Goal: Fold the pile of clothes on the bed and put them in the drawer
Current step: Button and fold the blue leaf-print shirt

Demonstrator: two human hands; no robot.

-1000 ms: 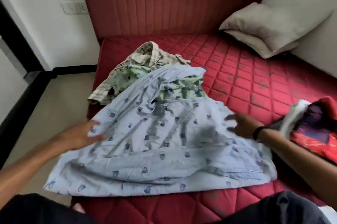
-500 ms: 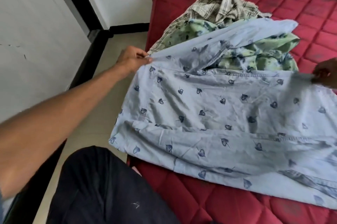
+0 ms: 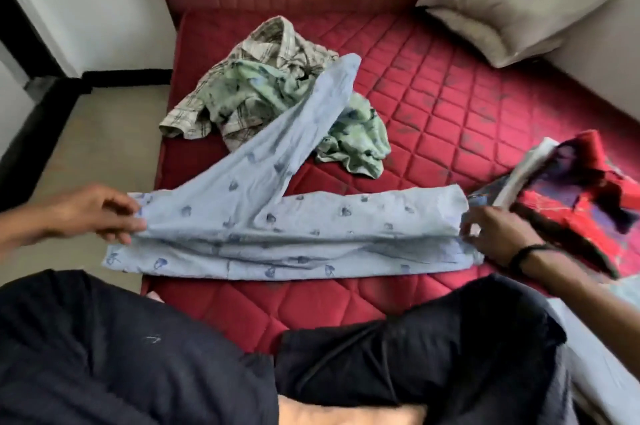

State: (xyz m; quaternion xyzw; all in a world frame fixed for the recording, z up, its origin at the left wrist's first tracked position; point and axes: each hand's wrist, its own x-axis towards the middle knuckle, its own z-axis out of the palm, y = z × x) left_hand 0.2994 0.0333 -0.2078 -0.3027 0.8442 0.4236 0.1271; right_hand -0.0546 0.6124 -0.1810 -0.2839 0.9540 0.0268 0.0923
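A light blue shirt (image 3: 294,234) with small dark prints lies folded into a long band across the red mattress (image 3: 450,106). One sleeve runs up and away over the pile. My left hand (image 3: 100,213) pinches the band's left end. My right hand (image 3: 495,234), with a black wristband, pinches the right end. Behind lie a crumpled plaid shirt (image 3: 263,54) and a green printed garment (image 3: 353,137).
A stack of red, purple and white clothes (image 3: 571,182) sits at the right, close to my right hand. A beige pillow (image 3: 502,5) leans in the far right corner. The bed's left edge drops to a beige floor (image 3: 104,147). My dark-trousered legs fill the foreground.
The blue shirt, spread wide a second ago, is now folded lengthwise into a narrow band. Both hands have moved from its top edge to its two ends.
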